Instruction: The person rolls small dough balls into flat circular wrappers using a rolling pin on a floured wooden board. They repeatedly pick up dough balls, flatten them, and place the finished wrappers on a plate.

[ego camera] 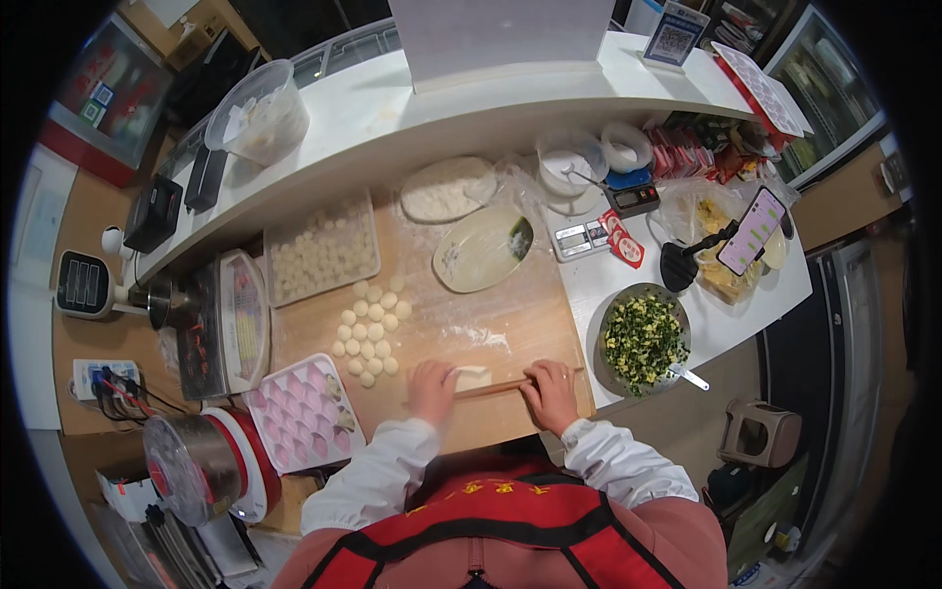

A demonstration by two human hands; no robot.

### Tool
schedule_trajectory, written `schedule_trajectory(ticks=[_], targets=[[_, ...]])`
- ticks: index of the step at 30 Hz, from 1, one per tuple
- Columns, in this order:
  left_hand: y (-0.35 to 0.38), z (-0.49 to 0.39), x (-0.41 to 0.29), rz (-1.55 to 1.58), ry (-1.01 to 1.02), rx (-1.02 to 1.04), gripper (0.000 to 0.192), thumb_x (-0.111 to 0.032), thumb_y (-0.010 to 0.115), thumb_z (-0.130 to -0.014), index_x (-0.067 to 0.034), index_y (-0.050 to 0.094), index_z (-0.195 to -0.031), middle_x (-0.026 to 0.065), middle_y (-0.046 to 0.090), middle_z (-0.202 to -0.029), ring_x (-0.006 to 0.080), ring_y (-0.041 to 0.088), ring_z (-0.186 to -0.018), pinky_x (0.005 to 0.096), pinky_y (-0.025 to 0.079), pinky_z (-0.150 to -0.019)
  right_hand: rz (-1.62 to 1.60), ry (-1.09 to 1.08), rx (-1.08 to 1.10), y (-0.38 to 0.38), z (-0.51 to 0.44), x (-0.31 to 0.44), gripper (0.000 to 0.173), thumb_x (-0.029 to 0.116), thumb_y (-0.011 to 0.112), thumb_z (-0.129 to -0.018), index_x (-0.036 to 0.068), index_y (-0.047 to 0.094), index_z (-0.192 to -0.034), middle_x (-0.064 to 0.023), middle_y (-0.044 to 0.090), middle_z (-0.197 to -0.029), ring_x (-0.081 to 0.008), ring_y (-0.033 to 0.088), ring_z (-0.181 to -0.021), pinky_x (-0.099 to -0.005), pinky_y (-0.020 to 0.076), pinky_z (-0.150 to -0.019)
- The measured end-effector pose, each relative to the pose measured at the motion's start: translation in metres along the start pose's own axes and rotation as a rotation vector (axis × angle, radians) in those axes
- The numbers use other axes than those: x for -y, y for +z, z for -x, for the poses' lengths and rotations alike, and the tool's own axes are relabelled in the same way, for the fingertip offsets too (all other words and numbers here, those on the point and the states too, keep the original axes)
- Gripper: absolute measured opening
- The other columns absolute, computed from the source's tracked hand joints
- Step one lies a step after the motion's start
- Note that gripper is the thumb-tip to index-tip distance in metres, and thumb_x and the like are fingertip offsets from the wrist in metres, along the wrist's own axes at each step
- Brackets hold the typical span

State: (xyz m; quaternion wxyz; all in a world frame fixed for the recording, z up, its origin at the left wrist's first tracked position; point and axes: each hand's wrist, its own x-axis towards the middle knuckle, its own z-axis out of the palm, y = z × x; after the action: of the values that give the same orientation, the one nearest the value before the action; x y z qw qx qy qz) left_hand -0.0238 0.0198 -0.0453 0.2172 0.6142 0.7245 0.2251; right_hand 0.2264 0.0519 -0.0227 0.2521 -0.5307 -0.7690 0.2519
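A thin wooden rolling pin (493,387) lies across the near part of the wooden board (434,427). Its right end is under the fingers of my right hand (550,394). My left hand (433,390) is slightly blurred and rests at the left edge of a pale sheet of dough (472,377), which has a raised flap and lies against the pin. Whether the left fingers pinch the dough or the pin cannot be told. Left of that hand sit several small round dough pieces (375,330). Loose flour (482,337) is spread beyond the dough.
An oval dish (478,254), a floury plate (447,190) and a tray of dough balls (322,250) stand farther back. A pink moulded tray (303,412) is at left. To the right are a bowl of chopped greens (640,335), a scale (581,239) and a phone on a stand (752,230).
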Motion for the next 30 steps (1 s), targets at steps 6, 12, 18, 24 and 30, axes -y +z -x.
schedule_trajectory(ticks=[6,12,18,24,30], targets=[[-0.006,-0.019,-0.001,0.059,0.355,-0.005,0.008,-0.016,0.078,-0.086,-0.009,0.075,-0.089,0.0079,0.069,-0.087,0.0309,0.066,-0.087,0.0432,0.051,-0.080,0.013,0.000,-0.115,0.019,-0.020,-0.015,0.030,0.020,0.075,-0.088,0.006,0.065,-0.113,-0.0142,0.060,-0.121,-0.0366,0.053,-0.118,-0.0485,0.0399,-0.104],[-0.039,-0.055,-0.046,0.270,0.348,0.033,0.013,-0.013,0.077,-0.089,-0.006,0.077,-0.100,0.0113,0.074,-0.087,0.0288,0.071,-0.078,0.0360,0.056,-0.070,-0.002,-0.213,-0.029,0.013,0.012,-0.013,0.029,0.021,0.075,-0.089,0.007,0.066,-0.113,-0.0120,0.062,-0.122,-0.0349,0.057,-0.117,-0.0478,0.0409,-0.106],[-0.037,-0.111,-0.042,0.542,-0.017,-0.203,0.027,-0.013,0.075,-0.091,-0.005,0.072,-0.116,0.0111,0.070,-0.107,0.0308,0.067,-0.098,0.0388,0.053,-0.086,0.079,-0.160,0.052,0.010,0.017,-0.010,0.028,0.022,0.075,-0.089,0.008,0.066,-0.112,-0.0105,0.062,-0.121,-0.0335,0.057,-0.116,-0.0475,0.0408,-0.107],[-0.036,-0.086,0.052,-0.333,0.081,-0.162,0.023,-0.018,0.070,-0.090,-0.007,0.071,-0.110,0.0115,0.065,-0.114,0.0331,0.057,-0.116,0.0468,0.043,-0.102,0.114,-0.164,0.046,0.012,0.011,-0.010,0.027,0.023,0.075,-0.089,0.009,0.067,-0.112,-0.0094,0.062,-0.121,-0.0324,0.057,-0.117,-0.0462,0.0409,-0.107],[-0.017,-0.046,0.048,-0.079,0.240,-0.009,0.022,-0.017,0.075,-0.085,-0.008,0.073,-0.105,0.0101,0.064,-0.110,0.0331,0.057,-0.110,0.0506,0.038,-0.100,0.108,-0.165,0.046,0.009,0.014,-0.008,0.027,0.022,0.074,-0.089,0.009,0.067,-0.111,-0.0089,0.062,-0.120,-0.0322,0.057,-0.117,-0.0459,0.0412,-0.106]])
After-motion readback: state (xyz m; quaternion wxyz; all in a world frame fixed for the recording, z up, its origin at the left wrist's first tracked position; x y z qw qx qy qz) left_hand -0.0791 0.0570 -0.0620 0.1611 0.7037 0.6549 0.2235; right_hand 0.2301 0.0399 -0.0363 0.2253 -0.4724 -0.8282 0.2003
